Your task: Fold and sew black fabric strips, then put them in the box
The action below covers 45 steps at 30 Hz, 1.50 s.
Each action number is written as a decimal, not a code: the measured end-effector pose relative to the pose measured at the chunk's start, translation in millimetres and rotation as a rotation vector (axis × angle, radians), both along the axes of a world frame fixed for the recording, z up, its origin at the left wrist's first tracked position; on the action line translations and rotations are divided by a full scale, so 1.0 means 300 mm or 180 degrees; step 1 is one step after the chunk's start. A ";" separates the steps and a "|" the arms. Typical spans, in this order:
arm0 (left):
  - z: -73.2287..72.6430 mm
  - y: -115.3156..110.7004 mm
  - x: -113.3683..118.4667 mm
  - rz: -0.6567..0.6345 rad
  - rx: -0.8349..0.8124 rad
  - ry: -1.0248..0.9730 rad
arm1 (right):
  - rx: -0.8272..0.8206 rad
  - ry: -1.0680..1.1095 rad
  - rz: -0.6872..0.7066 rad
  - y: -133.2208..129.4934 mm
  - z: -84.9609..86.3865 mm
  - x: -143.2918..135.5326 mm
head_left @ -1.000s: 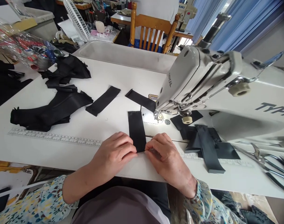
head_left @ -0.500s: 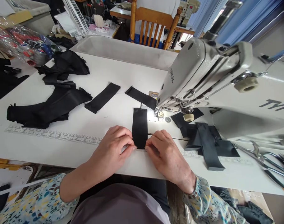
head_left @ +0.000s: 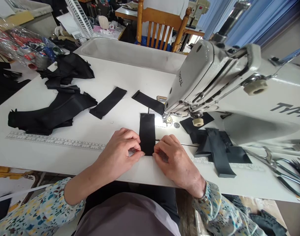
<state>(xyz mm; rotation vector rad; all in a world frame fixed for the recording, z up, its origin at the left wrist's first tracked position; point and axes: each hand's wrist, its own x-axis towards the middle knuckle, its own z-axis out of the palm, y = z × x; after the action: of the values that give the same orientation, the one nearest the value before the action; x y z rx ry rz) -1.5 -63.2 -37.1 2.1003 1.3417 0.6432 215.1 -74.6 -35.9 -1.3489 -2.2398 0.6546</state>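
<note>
A black fabric strip (head_left: 147,132) lies flat on the white table, its near edge by the printed ruler. My left hand (head_left: 124,147) pinches the strip's near left corner between thumb and fingers. At the near right corner my right hand (head_left: 173,157) pinches it in the same way. Just beyond and to the right is the lit needle area of the sewing machine (head_left: 194,72). Another black strip (head_left: 148,101) runs up to the presser foot, and a separate strip (head_left: 108,102) lies to the left.
Black fabric pieces (head_left: 51,111) are heaped on the left, above the ruler (head_left: 63,143). More black strips (head_left: 220,152) overlap under the machine arm. Scissors (head_left: 275,165) lie at the right edge. A plastic bag of thread spools (head_left: 29,49) and a wooden chair (head_left: 162,19) stand beyond.
Both hands keep hold of the strip's near corners, almost unmoved. The view has shifted very slightly; the strip lies in the same place.
</note>
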 end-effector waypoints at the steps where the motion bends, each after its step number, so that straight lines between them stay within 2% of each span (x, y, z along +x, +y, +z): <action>1: 0.001 0.002 0.000 -0.0003 -0.0033 -0.0007 | -0.0019 -0.0001 0.0005 0.001 0.002 0.000; 5: 0.006 0.007 -0.005 -0.0059 -0.0092 -0.0048 | -0.0111 0.0013 0.0025 0.002 0.006 0.004; 12: 0.001 0.009 -0.023 -0.0197 0.0108 0.0031 | -0.0183 0.0039 0.0078 0.003 0.011 0.008; 17: -0.003 0.013 -0.024 -0.0267 0.0239 0.0117 | -0.0096 -0.0079 0.0147 0.008 0.014 0.006; 35: -0.008 0.019 -0.009 -0.0320 0.0213 0.0006 | 0.0061 -0.0381 0.0212 0.029 0.006 -0.002; 41: -0.009 0.022 -0.007 -0.0311 0.0055 -0.0003 | -0.0123 -0.0489 0.0189 0.038 0.022 -0.007; 45: -0.015 0.024 -0.020 -0.0598 0.0163 -0.0070 | -0.0330 -0.0423 0.0133 0.045 0.023 -0.002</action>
<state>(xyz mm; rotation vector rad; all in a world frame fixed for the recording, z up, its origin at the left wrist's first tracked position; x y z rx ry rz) -7.5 -56.1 -41.5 2.2209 1.1100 0.6250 214.4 -61.1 -29.1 -1.4373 -2.3736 0.7240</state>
